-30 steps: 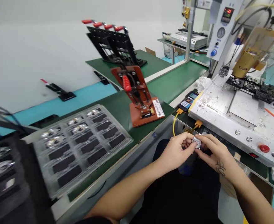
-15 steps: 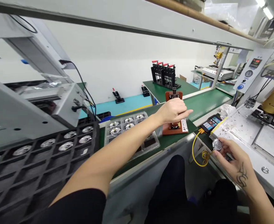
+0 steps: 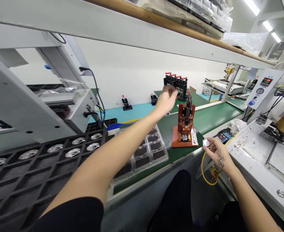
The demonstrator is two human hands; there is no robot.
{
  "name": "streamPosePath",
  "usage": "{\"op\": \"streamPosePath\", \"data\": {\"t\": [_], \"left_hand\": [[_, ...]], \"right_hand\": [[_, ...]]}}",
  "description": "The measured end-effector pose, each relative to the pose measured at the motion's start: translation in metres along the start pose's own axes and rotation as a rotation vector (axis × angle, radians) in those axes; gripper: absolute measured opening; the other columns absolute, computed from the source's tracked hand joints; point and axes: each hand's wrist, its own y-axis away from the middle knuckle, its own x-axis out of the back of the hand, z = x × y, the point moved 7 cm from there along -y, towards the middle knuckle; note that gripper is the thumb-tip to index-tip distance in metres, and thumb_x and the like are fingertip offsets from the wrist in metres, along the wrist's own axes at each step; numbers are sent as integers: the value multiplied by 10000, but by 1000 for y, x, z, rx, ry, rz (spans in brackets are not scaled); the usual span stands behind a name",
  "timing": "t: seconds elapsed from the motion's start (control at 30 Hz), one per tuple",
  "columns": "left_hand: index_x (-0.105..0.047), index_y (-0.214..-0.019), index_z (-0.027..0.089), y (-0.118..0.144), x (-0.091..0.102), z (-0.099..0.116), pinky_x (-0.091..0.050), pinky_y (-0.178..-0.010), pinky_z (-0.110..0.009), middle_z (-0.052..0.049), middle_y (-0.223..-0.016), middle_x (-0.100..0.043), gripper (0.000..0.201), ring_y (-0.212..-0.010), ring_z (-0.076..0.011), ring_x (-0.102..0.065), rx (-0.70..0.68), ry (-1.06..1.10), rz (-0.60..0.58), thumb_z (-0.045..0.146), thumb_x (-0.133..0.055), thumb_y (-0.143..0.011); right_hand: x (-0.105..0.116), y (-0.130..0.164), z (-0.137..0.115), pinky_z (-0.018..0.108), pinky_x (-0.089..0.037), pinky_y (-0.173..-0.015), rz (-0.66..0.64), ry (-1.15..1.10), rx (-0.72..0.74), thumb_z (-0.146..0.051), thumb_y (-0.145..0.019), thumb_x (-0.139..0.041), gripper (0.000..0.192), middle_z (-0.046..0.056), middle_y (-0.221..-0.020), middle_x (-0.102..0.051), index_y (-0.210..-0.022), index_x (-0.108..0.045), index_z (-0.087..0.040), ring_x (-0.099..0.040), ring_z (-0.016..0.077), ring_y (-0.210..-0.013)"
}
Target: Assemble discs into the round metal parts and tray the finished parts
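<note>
My right hand [image 3: 216, 153] pinches a round silver watch case [image 3: 206, 142] between thumb and fingers, just right of a red-brown clamp fixture [image 3: 186, 117]. Another round part [image 3: 184, 137] sits in the fixture's base, and the clamp's red-tipped lever stands up. My left hand [image 3: 166, 98] is in the air to the left of the lever, apart from it; motion smears its fingers. Under my left forearm lies a clear plastic tray [image 3: 161, 154] with dark compartments, partly hidden by the arm.
A black compartment tray [image 3: 57, 178] with several silver rings fills the left. Black clamps with red handles [image 3: 176, 82] stand at the back. To the right are a white machine [image 3: 250, 151], a phone-like keypad device [image 3: 222, 137] and a yellow cable [image 3: 204, 174]. A shelf beam [image 3: 142, 38] crosses overhead.
My left hand has moved up and left, away from the fixture's lever, which now shows upright. My right hand has brought the watch case left, closer to the fixture. The view has shifted.
</note>
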Motion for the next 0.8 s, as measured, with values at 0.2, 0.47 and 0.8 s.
{"op": "streamPosePath", "data": {"t": [0.2,0.47,0.8], "left_hand": [[-755,-884,166,119,-43,-63,-542,-717,-325,-46,-749,-739,180,-684,-218,-682,195,-141,-502,346,-735,-881],[-757,-864,165,142,-118,-87,-432,-638,-255,7,-680,-684,179,-669,-185,-623,139,-173,-694,248,-800,-711],[-796,-919,158,152,-64,-84,-365,-589,-257,37,-591,-574,255,-556,-140,-493,138,-165,-699,362,-748,-775]], "right_hand": [[-29,-29,19,321,-497,-680,-46,6,30,-412,-908,-725,366,-17,-780,-553,-1190,-689,-181,-544,180,-686],[-63,-70,40,324,-498,-670,-69,2,30,-424,-859,-696,375,2,-824,-577,-1129,-676,-164,-547,168,-657],[-101,-89,58,332,-532,-732,-225,34,49,-391,-849,-800,315,33,-889,-647,-1071,-735,-178,-588,173,-737]]}}
